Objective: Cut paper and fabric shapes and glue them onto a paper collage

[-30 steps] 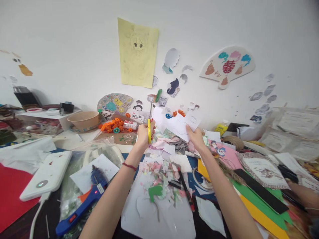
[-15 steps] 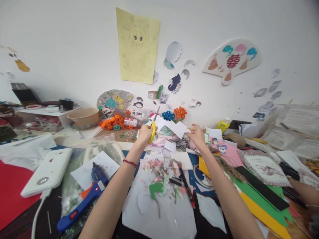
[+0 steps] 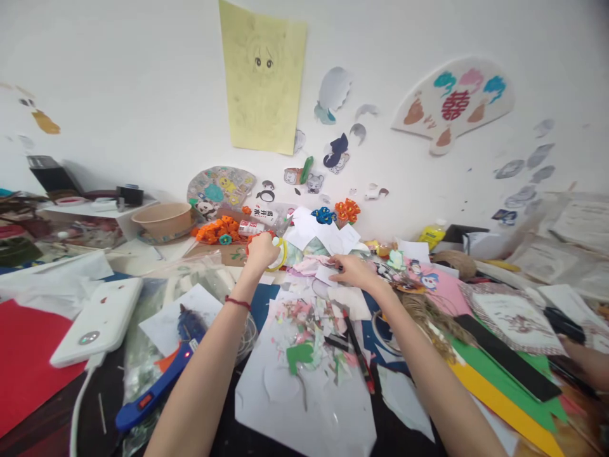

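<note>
My left hand point(image 3: 262, 252) is closed around a pair of yellow-handled scissors point(image 3: 282, 254) above the far part of the table. My right hand point(image 3: 353, 271) reaches in from the right, its thumb and fingers pinched at the edge of a small white piece of paper point(image 3: 324, 275). That piece lies low on a heap of paper and pastel scraps point(image 3: 311, 263). Higher on the heap rest larger white paper pieces point(image 3: 309, 230). Between my forearms, a white sheet point(image 3: 304, 416) carries many small coloured scraps, a green paper piece point(image 3: 299, 357) and a red-and-black pen point(image 3: 360, 355).
A blue glue gun point(image 3: 162, 384) with a lit red light lies left, beside a white power bank point(image 3: 98, 324) with its cable. Orange flowers point(image 3: 217, 230) and a beige bowl point(image 3: 163, 219) stand behind. On the right are a black strip point(image 3: 509, 358), coloured paper and another person's hand point(image 3: 587, 362).
My right hand has let go of the white paper at the heap's top and moved left and down to the smaller piece. My left hand has shifted left with the scissors.
</note>
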The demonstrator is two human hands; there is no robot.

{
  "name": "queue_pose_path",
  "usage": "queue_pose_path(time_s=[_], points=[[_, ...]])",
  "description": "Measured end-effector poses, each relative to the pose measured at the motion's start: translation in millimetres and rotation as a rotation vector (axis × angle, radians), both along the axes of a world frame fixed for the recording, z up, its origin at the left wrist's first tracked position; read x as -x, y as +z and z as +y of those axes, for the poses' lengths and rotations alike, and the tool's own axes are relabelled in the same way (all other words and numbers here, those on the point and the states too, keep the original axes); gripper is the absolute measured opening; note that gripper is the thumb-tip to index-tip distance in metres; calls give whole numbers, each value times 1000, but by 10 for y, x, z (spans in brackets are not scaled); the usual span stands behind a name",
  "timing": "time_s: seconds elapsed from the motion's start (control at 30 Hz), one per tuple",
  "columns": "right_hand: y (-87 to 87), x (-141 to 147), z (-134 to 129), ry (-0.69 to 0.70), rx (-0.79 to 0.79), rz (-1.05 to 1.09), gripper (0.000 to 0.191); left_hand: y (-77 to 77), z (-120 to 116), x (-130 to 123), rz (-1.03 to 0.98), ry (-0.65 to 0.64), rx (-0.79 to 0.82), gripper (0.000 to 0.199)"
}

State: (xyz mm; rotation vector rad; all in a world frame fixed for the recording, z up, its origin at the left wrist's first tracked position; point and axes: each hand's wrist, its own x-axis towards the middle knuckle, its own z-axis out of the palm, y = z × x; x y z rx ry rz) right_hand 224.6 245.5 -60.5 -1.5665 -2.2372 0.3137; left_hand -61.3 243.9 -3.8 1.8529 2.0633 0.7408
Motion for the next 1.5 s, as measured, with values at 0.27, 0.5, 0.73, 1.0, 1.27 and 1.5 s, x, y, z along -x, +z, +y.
queue_pose_path(time_s=[0.27,0.5,0.73,1.0,1.27,1.5], points=[[47,23,-24,30,27,86,36,-42,26,136,195,-47,178,21],[315,37,-116,129,105,299,20,-160,-44,128,279,-136,284,26],[677,196,-387,283,143,472,29,-74,-258,65,351,-123,147,23],[910,223,-549,238,-40,385,23,551,-544,-234,140,-532,-100,34],[1367,234,-1104,129,-275,283,14,736,-800,-326,55,-661,-343,10],[1526,-45,-1694,-217,-487,390,17,915,-968,-159,10,-600,-479,12]])
